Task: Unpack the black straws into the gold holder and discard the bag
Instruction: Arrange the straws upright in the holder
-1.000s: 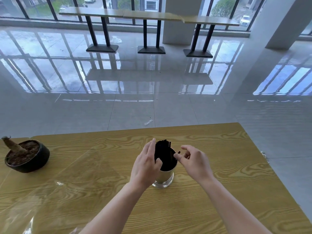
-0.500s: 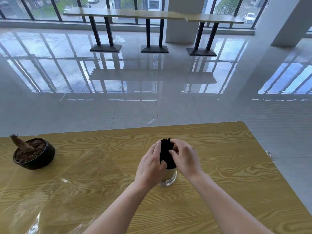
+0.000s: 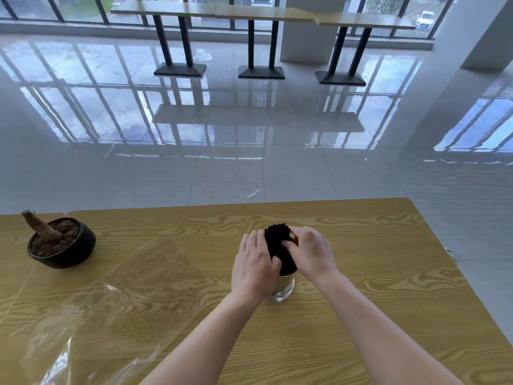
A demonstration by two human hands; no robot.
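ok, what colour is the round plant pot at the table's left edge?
Black: the round black plant pot holds brown soil and a cut brown stump, seen in the head view.

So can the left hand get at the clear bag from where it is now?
Probably yes: the left hand rests on the straws, and only bare table lies between it and the bag.

Black straws, shiny metal holder, yellow wood-grain table, black pot

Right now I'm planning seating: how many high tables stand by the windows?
3, in a row along the windows: left table, middle table, right table. More may sit outside the frame.
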